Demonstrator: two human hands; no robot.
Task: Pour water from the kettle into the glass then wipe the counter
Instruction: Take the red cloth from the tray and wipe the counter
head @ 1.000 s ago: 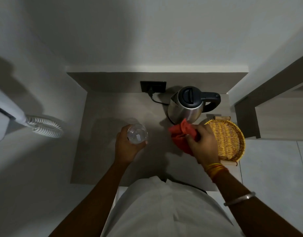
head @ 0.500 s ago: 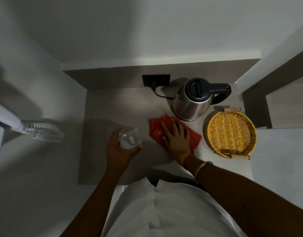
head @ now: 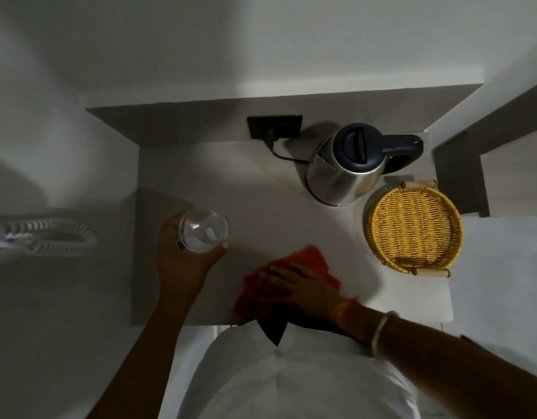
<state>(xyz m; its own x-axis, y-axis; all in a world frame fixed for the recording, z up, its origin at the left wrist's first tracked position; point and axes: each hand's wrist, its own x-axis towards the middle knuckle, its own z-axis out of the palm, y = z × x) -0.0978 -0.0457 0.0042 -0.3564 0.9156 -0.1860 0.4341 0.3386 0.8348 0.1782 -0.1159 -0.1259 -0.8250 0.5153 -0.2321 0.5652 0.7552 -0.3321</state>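
Note:
A steel kettle (head: 344, 173) with a dark lid and handle stands at the back right of the beige counter (head: 225, 176), plugged into a black wall socket (head: 275, 127). My left hand (head: 182, 261) grips a clear glass (head: 205, 231) above the counter's left part. My right hand (head: 294, 287) lies flat, fingers spread, pressing a red cloth (head: 314, 260) onto the counter near its front edge. The hand covers the middle of the cloth.
A round yellow wicker tray (head: 412, 229) with wooden handles sits at the right, just in front of the kettle. A white coiled cord (head: 49, 237) hangs on the wall at the left. Walls close the counter at the back and left.
My right hand lowered the cloth from beside the kettle onto the counter, then slid it back toward the front edge. The left hand has kept hold of the glass at the left.

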